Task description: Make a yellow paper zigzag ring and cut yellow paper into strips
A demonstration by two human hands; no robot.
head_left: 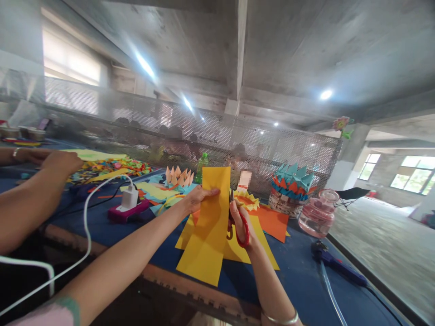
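A long strip of yellow paper (214, 226) stands raised in front of me, its lower end near the table's front edge. My left hand (200, 198) pinches the strip's left side, thumb across its face. In my right hand (242, 222) are scissors (245, 228) with red handles, their blades pointing up beside the strip's right edge. Whether the blades touch the paper I cannot tell. More yellow sheets (268, 244) and an orange sheet (277, 224) lie under and behind my hands. A yellow zigzag paper ring (248, 200) sits just behind the scissors.
At right stand a basket of folded paper (292, 188), a pink glass jar (317, 215) and a blue glue gun (343, 267). A purple power strip (127, 210) with a white cable is at left. Another person's arms (44, 181) reach toward colourful scraps (118, 165). A mesh partition (190, 131) rises behind.
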